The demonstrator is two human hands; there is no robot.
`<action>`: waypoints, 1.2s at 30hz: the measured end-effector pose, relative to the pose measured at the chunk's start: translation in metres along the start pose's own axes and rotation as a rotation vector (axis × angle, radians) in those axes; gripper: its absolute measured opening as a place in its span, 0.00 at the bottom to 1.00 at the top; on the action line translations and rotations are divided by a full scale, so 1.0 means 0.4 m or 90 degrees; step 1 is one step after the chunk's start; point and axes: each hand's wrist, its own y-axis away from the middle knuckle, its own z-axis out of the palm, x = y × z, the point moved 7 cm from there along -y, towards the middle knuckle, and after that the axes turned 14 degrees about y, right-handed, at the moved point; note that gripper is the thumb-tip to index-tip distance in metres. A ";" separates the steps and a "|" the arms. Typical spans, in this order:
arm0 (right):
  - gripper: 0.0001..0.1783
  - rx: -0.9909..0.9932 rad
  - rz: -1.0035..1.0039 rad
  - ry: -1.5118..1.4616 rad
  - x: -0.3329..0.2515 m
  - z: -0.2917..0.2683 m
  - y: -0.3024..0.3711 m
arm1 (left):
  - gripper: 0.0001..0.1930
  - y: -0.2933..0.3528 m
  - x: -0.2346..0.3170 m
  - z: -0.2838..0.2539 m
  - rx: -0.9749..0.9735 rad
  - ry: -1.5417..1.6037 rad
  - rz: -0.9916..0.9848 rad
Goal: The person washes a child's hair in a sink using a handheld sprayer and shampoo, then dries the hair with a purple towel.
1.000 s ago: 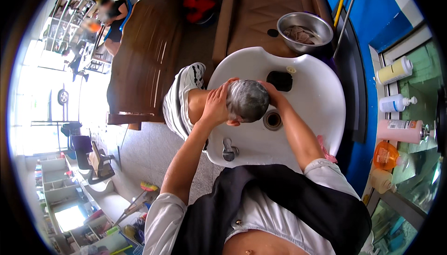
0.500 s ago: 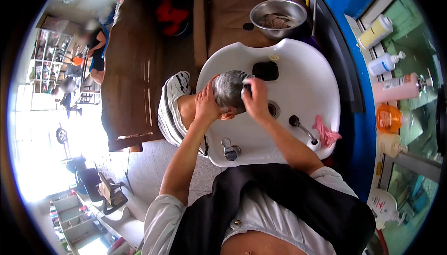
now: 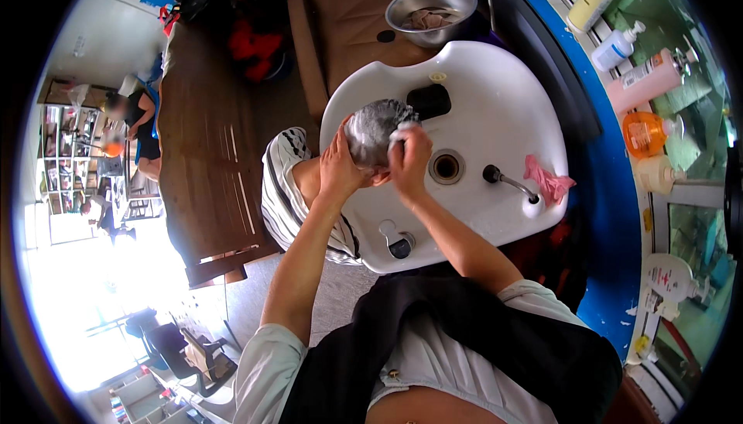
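Blue wall (image 3: 611, 215) at the right, with an orange bottle (image 3: 644, 134) beside it; brown couch (image 3: 348, 29) behind, bearing a metal bowl (image 3: 445, 38)
White basin (image 3: 507, 118): held a black pad (image 3: 429, 102), a sprayer (image 3: 512, 182) and a pink cloth (image 3: 548, 180); drain (image 3: 446, 167) was open to view
Head (image 3: 371, 136), one, foamed: was bent over the basin's left part, left of the drain
Left hand (image 3: 338, 165): fingers lay spread along the head at its neck end, touching
Right hand (image 3: 409, 159): fingers were curled narrow at the far end; white showed at their tips, foam or a held thing, could not tell which
Handling, as judged: heavy and firm, hair slippery with foam, ear tender; best hold seemed a broad palm near the nape, light fingertips elsewhere
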 end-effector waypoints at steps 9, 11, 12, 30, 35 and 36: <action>0.22 0.101 -0.044 0.140 -0.131 0.083 0.077 | 0.44 -0.002 -0.028 -0.004 -0.111 0.101 -0.059; 0.22 0.103 0.034 0.146 -0.080 0.104 0.087 | 0.45 0.011 -0.004 -0.009 -0.141 0.064 -0.095; 0.22 0.134 0.127 0.117 -0.030 0.098 0.072 | 0.46 0.019 -0.001 -0.018 -0.146 0.045 -0.115; 0.16 -0.068 0.528 -0.344 0.214 0.055 0.019 | 0.48 0.030 0.044 -0.017 -0.049 0.070 0.055; 0.14 -0.058 0.452 -0.354 0.237 0.047 -0.006 | 0.50 0.022 0.045 -0.009 -0.041 0.061 0.054; 0.14 -0.113 0.555 -0.392 0.255 0.074 0.008 | 0.50 0.025 0.043 -0.010 -0.029 0.058 0.074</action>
